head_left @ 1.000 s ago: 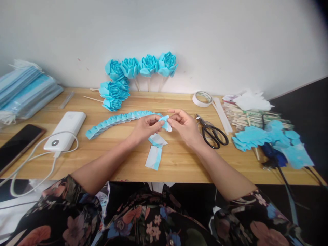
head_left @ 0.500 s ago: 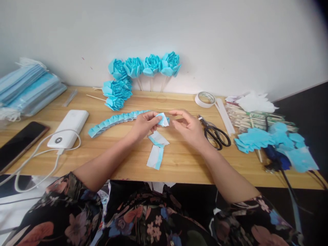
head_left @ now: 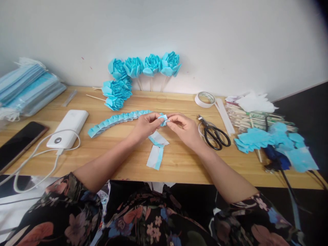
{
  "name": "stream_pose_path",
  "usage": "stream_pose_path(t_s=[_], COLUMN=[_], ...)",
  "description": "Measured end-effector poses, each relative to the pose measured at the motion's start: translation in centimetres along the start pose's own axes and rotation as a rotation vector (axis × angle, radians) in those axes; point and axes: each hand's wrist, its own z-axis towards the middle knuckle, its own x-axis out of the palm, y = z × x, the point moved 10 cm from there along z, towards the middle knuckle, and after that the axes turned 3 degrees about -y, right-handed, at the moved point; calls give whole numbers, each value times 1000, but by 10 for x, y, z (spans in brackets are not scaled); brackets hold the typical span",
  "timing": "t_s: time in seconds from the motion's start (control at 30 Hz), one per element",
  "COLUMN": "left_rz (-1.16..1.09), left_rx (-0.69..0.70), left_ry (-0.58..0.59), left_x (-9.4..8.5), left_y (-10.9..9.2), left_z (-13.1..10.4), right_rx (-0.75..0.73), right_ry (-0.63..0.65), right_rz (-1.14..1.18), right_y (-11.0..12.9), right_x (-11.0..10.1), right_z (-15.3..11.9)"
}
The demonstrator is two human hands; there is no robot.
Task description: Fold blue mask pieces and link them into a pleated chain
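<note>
Between both hands is a small folded blue-and-white piece of thin fabric (head_left: 163, 118). My left hand (head_left: 145, 127) pinches its left side, thumb on top. From the right, my right hand (head_left: 185, 128) grips the same piece with thumb and index finger. Just below lie two flat blue-and-white fabric pieces, the upper piece (head_left: 159, 138) and the lower piece (head_left: 155, 157), touching at their ends. A curved row of folded blue fabric petals (head_left: 116, 120) runs to the left behind my left hand. Black-handled scissors (head_left: 214, 133) lie right of my right hand.
Blue fabric roses on sticks (head_left: 151, 65) lean on the wall. A tape roll (head_left: 205, 99), wooden sticks (head_left: 253, 118), blue scraps (head_left: 256, 139) and a blue tool (head_left: 276, 159) with a cable are on the right. Masks (head_left: 30, 89), a power bank (head_left: 68, 129) and a phone (head_left: 23, 145) occupy the left.
My right hand has moved left and closed on the fabric piece, which my left hand was holding alone. The piece now looks more folded.
</note>
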Motion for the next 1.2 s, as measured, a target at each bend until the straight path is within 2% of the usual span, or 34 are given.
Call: stream_pose_path(t_s=[0.17,0.53,0.83,1.07,1.2], left_rz=[7,64,159,262,285], left_rx=[-15,0,100,131,144], left_ry=[-3,15,2,-5,7], left_x=[1,2,4,2,3], left_y=[-1,-2,-9,-8,-7], left_z=[-1,-1,-3,-2,-1], right_rx=[84,146,187,209,267], right_ry=[-49,-69,-11,70,57], right_rz=[27,-16,97,147,164], right_y=[-9,-13,-21,-17,-19], right_x=[0,-3,5,10,5], right_z=[-2,-1,-1,-2,-2])
